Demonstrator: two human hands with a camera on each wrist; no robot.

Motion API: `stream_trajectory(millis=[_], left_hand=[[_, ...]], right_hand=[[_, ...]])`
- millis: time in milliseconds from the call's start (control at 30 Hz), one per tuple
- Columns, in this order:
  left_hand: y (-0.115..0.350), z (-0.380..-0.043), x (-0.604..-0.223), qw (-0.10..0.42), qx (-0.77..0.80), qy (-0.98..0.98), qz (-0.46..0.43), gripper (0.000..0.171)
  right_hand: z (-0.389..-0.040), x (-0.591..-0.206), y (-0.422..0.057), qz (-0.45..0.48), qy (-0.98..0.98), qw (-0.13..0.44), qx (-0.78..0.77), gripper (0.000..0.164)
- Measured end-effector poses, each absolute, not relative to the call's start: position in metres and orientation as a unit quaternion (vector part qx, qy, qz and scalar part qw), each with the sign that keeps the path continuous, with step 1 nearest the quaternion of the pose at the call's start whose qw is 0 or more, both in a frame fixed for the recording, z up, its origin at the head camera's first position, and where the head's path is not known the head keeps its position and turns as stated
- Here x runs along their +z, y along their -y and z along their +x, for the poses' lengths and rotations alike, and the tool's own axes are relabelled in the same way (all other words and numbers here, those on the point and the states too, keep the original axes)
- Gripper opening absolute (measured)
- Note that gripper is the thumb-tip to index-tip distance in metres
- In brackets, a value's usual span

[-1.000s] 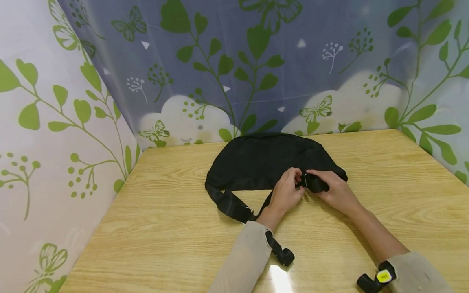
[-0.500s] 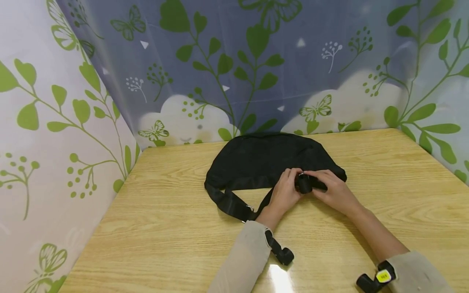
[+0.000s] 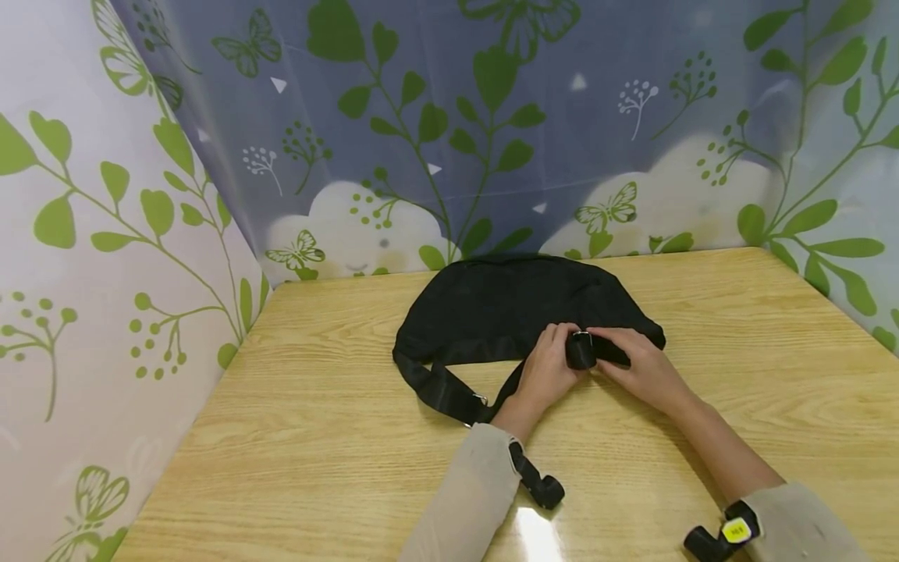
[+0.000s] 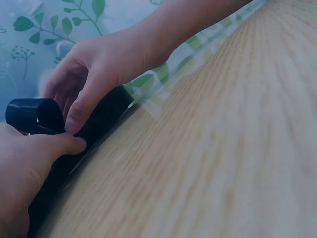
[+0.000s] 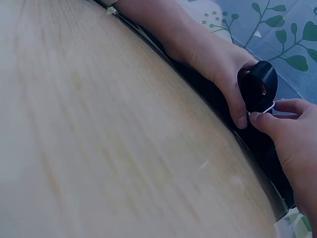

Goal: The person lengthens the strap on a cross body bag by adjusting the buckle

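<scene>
A black waist bag [image 3: 520, 304] lies flat on the wooden table, its strap running along the front. Part of the strap forms a loop [image 3: 580, 353] that stands up between the two hands, with a silver metal slider buckle [image 5: 268, 107] at its base. My right hand [image 3: 642, 367] pinches that buckle between thumb and forefinger, as the right wrist view shows. My left hand [image 3: 551, 367] holds the strap at the loop's other side, thumb [image 4: 67, 144] close to the right thumb in the left wrist view. Its other fingers are mostly hidden behind the strap.
The strap's left section [image 3: 445, 394] curves over the table [image 3: 302, 437] towards the left wrist, with another metal buckle [image 3: 481, 400] on it. A patterned cloth backdrop [image 3: 393, 156] stands right behind the bag. Camera straps with black ends [image 3: 544, 490] hang from both sleeves.
The strap loop and its metal buckle have swung left, from the right hand's fingers to in front of the left hand's. The bag has stayed put.
</scene>
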State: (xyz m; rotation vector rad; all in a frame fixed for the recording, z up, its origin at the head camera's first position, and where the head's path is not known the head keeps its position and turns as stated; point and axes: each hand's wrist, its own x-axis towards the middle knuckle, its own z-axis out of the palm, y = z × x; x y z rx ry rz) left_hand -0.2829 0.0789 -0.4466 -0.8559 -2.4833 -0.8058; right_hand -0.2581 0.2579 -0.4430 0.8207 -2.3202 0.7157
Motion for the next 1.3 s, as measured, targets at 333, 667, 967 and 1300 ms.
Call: stream_trajectory(millis=[333,667,967,1300], left_hand=[[-0.0773,-0.2832,-0.4475,0.205,-0.288,0.878,-0.322,0.064],[-0.078,-0.2839,-0.4467,0.185,-0.28,0.891,-0.306,0.056],[-0.078,-0.2831,-0.4469,0.187,-0.288,0.889,-0.302,0.055],[-0.0785,-0.2838,-0.4475,0.214,-0.294,0.88,-0.306,0.054]], right_hand=[[-0.2591,-0.4436,-0.2581,0.307,0.866,0.308,0.247,0.057],[-0.2597,-0.4419,-0.2579,0.3,0.863,0.312,0.259,0.041],[-0.2587,-0.4425,-0.2585,0.264,0.869,0.323,0.265,0.031],[-0.2586,-0.4408,-0.2579,0.239,0.874,0.345,0.243,0.023]])
